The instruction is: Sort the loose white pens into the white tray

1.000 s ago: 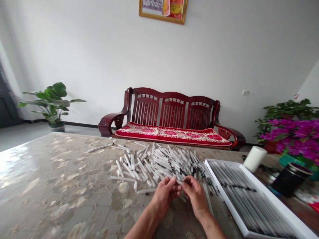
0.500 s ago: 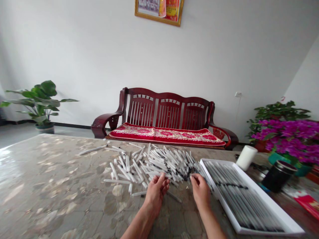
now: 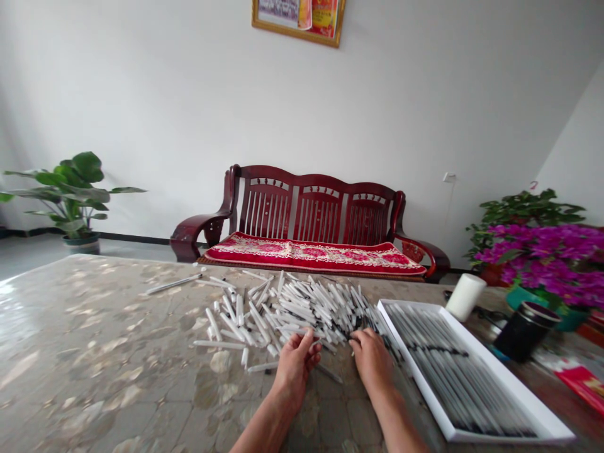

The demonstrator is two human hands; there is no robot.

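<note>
Moved: since half a second ago the right grip (image 3: 372, 358) has shifted a little toward the left grip (image 3: 292, 363), its fingers now turned down; the left grip has hardly changed place. A second ago the two met around one pale piece; now they stand well apart.
Left grip: thumb up, close against the curled forefinger, a narrow pinch; whether it has hold of a small piece I cannot tell.
Right grip: fingers bent and drawn close together, tips among dark bits; I cannot tell whether anything is pinched, as the back of the hand covers it.
Pile of pen parts (image 3: 302, 308): just beyond both grips, a heap of pale tubes with dark bits, its near edge reaching the right grip's fingertips.
Loose pen piece (image 3: 330, 374): lying on the table (image 3: 165, 390), between the two grips, just beside the left one.
Stray tube (image 3: 261, 367): flat, just left of the left grip.
Long pen (image 3: 172, 284): farther off, beyond and left of the left grip.
White tray (image 3: 547, 415): right of the right grip, holding rows of pens (image 3: 472, 384) laid side by side.
White cylinder (image 3: 465, 297): tilted in view, beyond the tray from the right grip.
Black container (image 3: 527, 330): farther right of the right grip, past the tray.
Red packet (image 3: 582, 385): well right of the right grip.
Wooden bench (image 3: 325, 179): beyond both grips, behind the table, a red patterned cover (image 3: 316, 253) on its seat.
</note>
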